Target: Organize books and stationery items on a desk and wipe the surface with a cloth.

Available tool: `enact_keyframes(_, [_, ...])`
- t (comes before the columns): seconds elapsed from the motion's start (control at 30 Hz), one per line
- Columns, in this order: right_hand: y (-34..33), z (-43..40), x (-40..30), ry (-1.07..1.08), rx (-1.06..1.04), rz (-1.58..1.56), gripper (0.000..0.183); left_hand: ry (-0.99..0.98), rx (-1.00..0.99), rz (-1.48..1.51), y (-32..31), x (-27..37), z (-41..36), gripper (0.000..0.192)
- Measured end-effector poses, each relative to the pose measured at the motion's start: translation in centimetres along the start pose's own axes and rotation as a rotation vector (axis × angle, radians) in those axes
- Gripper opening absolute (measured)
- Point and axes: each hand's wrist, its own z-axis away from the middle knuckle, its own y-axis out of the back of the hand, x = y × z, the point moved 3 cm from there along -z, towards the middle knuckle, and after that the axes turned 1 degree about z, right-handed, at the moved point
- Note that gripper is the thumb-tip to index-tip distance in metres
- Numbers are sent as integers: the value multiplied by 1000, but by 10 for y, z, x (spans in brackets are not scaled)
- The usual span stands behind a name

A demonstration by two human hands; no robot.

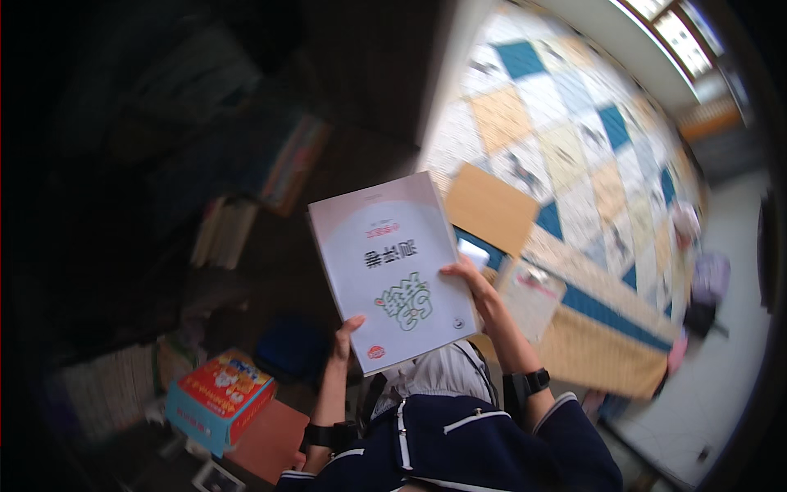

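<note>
A large white and pale pink workbook (369,270) is gripped in front of my body, its printed cover facing up. The cover's writing appears upside down from where I look. My left hand (348,338) holds the lower left edge, thumb on the cover. On the opposite long edge, my right hand (470,277) has its thumb over the cover and its fingers hidden underneath. Black bands sit on both wrists. Just beyond my right hand lie a brown cardboard-coloured folder or board (492,209) and a pale clipboard (532,295).
A bed with a patchwork quilt (565,154) fills the right side. To the lower left, a red and blue printed box (221,393) rests by a reddish board (270,440). Rows of books (224,234) stand in the dark area at left. A framed photo (216,478) lies below.
</note>
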Motion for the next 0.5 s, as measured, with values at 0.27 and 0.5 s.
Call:
enact_keyframes(0.27, [120, 153, 87, 96, 343, -341, 60, 93, -313, -386, -94, -82, -17, 63])
enact_keyframes(0.5, [183, 301, 169, 255, 619, -647, 59, 288, -606, -637, -196, -190, -15, 68])
